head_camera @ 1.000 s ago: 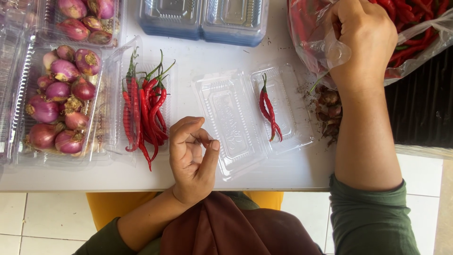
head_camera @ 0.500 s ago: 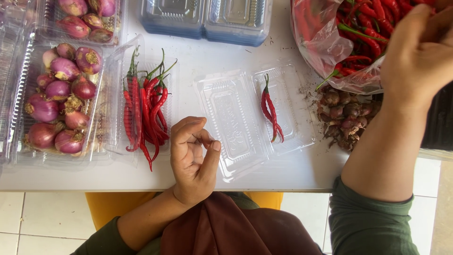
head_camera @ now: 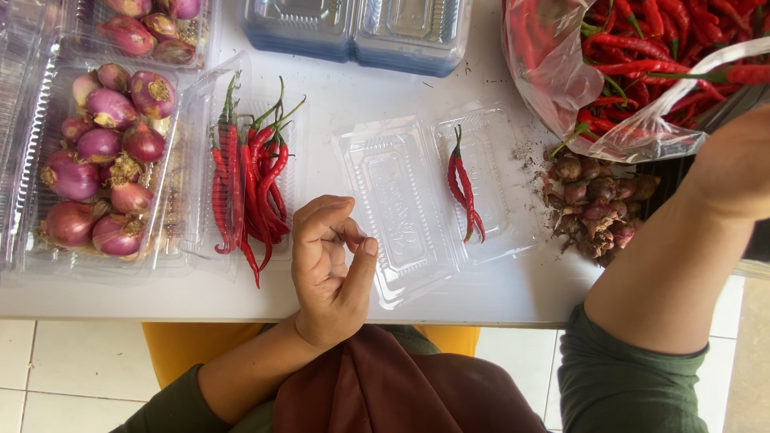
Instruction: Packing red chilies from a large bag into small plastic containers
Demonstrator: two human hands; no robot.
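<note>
My left hand point(head_camera: 329, 269) rests on the white table point(head_camera: 337, 104) near its front edge, fingers curled in toward the thumb, with nothing in it. Just left of it lies an open clear tray of red chilies point(head_camera: 249, 172). To its right is an open clear clamshell box point(head_camera: 401, 204) with a couple of red chilies point(head_camera: 464, 183) in its right half. My right hand point(head_camera: 738, 164) is at the right edge below a plastic bag of red chilies point(head_camera: 634, 64); its fingers are out of frame.
A clear tray of purple shallots point(head_camera: 100, 160) sits at the far left, with another one point(head_camera: 152, 28) behind it. Stacked empty clear boxes point(head_camera: 361, 28) stand at the back. A heap of shallot scraps point(head_camera: 593, 208) lies under the bag.
My right hand has moved from the top of the bag down and right to the frame edge, uncovering the chilies in the bag. The left hand has stayed still.
</note>
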